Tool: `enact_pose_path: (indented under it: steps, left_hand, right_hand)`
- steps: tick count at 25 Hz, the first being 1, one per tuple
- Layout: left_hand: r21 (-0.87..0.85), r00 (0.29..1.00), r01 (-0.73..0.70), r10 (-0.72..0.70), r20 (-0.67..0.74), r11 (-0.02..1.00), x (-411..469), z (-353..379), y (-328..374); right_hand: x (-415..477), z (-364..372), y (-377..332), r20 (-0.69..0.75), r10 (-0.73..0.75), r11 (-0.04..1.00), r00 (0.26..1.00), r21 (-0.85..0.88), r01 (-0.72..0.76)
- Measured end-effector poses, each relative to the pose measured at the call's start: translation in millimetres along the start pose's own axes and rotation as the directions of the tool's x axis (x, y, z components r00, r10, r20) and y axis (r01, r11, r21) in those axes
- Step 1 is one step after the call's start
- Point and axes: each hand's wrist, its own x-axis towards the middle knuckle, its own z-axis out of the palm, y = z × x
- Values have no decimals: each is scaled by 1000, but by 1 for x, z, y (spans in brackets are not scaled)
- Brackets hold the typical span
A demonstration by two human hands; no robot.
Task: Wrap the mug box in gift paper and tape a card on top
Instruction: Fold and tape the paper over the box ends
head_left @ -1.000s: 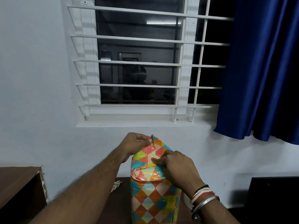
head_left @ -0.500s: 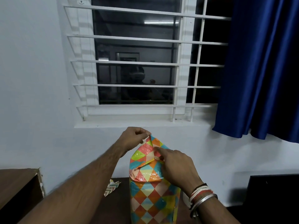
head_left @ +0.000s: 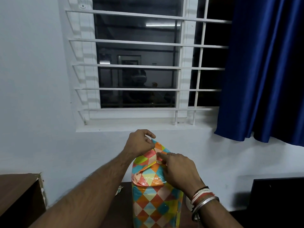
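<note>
– Both hands hold paper: my left hand [head_left: 139,143] has its fingertips curled tight on the very peak of the gift paper [head_left: 162,148], and my right hand [head_left: 179,170] pinches a fold just below that peak.
– Where's the box, and how does it stand?
– The mug box [head_left: 156,204], fully covered, stands on end with its long axis vertical. The loose paper end points up and leans slightly toward the wall [head_left: 41,96]. Shiny tape [head_left: 151,180] crosses a lower flap on the side facing me. It stands on a dark wooden table [head_left: 118,214] near the far edge; its base is out of view.
– Surroundings?
– Barred window [head_left: 139,63] above, blue curtain [head_left: 266,71] at right. A brown cabinet [head_left: 18,191] stands off the table's left edge and a black object [head_left: 276,198] off the right, both well apart from the box. A paper scrap [head_left: 118,190] lies by the far edge, left of the box. Room to move is upward and leftward; my right forearm hides the other side.
</note>
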Motion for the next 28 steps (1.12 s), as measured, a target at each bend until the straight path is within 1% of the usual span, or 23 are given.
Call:
enact_pose_path:
  steps: [4, 9, 13, 16, 18, 20, 23, 26, 28]
  left_hand:
    - [2, 996, 26, -26, -81, 1000, -1, 1, 3]
    - [-1, 992, 53, -53, -112, 999, -1, -1, 4]
    - [84, 989, 44, -32, -147, 995, -4, 0, 7]
    - [75, 989, 70, -59, -132, 995, -7, -3, 9]
    - [2, 987, 100, -99, -128, 995, -8, -7, 8]
    - [-53, 987, 102, -108, -116, 993, -9, -8, 6]
    - [-74, 995, 61, -67, -70, 995, -7, -9, 5]
    - [-120, 999, 37, -35, 20, 992, -5, -12, -1]
    - [-101, 999, 18, -13, 52, 995, -6, -11, -5]
  right_hand:
    - [1, 0, 0, -3, -7, 1000, 1000, -7, 7]
    - [3, 3, -1, -2, -8, 1000, 1000, 2, 8]
    - [4, 1, -1, -5, -2, 1000, 1000, -15, 2]
    - [4, -2, -4, -5, 3, 1000, 1000, -29, -3]
    - [5, -4, -5, 4, 0, 999, 1000, -41, 0]
    - [7, -6, -5, 22, -3, 998, 1000, -56, 4]
    - [10, -11, -7, 51, -17, 995, 999, -95, 22]
    - [13, -14, -8, 82, -16, 995, 997, -102, 25]
    - [15, -14, -8, 86, -16, 994, 996, -108, 25]
